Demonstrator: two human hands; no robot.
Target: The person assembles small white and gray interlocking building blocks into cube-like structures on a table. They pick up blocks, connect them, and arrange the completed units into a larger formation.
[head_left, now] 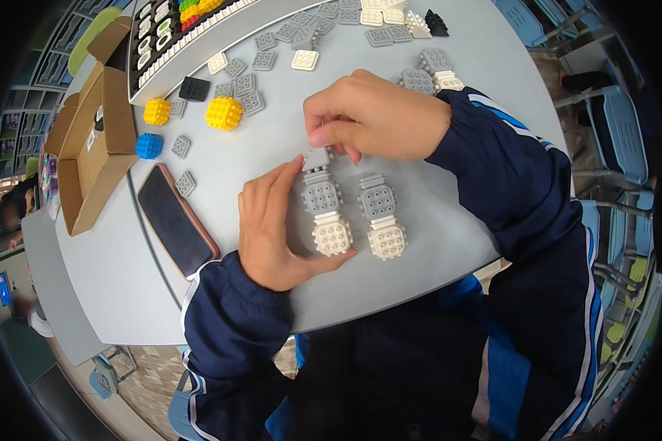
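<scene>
My left hand point(266, 228) curves around a row of joined building blocks point(322, 198), its thumb at the near white block and a fingertip at the far end. That row runs from a white studded block through a grey one to a grey sloped piece point(318, 159). My right hand point(371, 117) pinches at this sloped piece; its fingertips partly hide it. Just to the right lies a similar, shorter row of blocks point(379, 213), white at the near end and grey beyond, touched by neither hand.
Several grey square plates point(265, 61) lie scattered across the far table. Yellow point(223, 114) and blue point(149, 145) studded cubes sit to the left, near a phone point(175, 220) and a cardboard box point(99, 140). A parts case point(198, 55) stands at the far left; more joined blocks point(435, 62) lie far right.
</scene>
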